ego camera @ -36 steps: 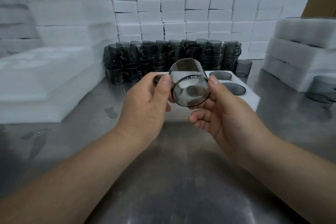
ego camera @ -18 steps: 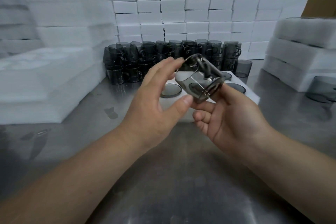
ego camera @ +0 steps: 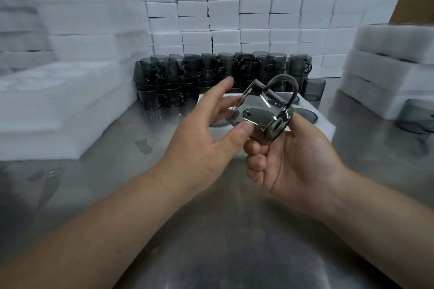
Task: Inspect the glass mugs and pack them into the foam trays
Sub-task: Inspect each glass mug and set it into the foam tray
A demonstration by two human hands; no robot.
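A smoky grey glass mug (ego camera: 260,112) lies on its side in the air over the table, its handle turned upward. My right hand (ego camera: 288,159) cups it from below with curled fingers. My left hand (ego camera: 206,131) steadies the mug's rim side, thumb against the lower wall and fingers stretched out behind the rim. Behind the hands lies a white foam tray (ego camera: 326,125) with round pockets, dark glass showing in some of them. A crowd of the same mugs (ego camera: 211,73) stands stacked at the back of the table.
The steel table (ego camera: 211,241) spreads out below my arms. White foam blocks are stacked as a wall at the back (ego camera: 258,7), in piles at the left (ego camera: 58,89) and at the right (ego camera: 387,65). One mug (ego camera: 415,117) lies at the right edge.
The mug has been turned: a second ago its base faced me, now its side faces me and its handle points up. My left hand's fingers spread out off it.
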